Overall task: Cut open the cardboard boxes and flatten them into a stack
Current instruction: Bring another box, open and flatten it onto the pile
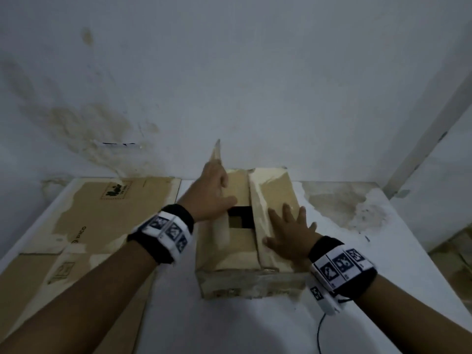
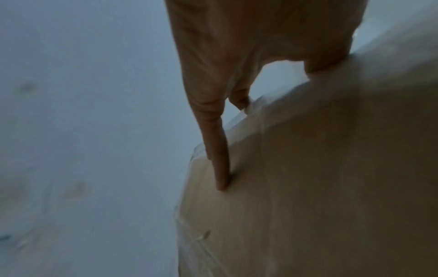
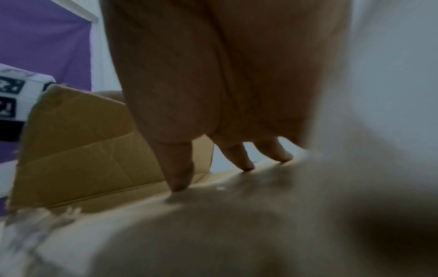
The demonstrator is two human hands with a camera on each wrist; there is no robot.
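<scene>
A brown cardboard box [image 1: 229,254] stands in the middle of the white table [image 1: 255,328], with a dark square gap between its top flaps. My left hand [image 1: 212,192] lies with straight fingers against the raised left flap [image 1: 221,231], thumb stretched toward the gap. In the left wrist view one finger [image 2: 220,159] presses on the flap [image 2: 308,187]. My right hand [image 1: 291,233] rests flat, fingers spread, on the right flap [image 1: 278,190]. In the right wrist view its fingertips [image 3: 180,183] press on cardboard [image 3: 213,224], and the left flap [image 3: 83,150] stands upright beyond them.
A large flattened printed cardboard sheet [image 1: 107,221] lies on the table to the left of the box. A stained white wall [image 1: 229,85] rises close behind the box. A thin black cable [image 1: 320,333] hangs from my right wrist band.
</scene>
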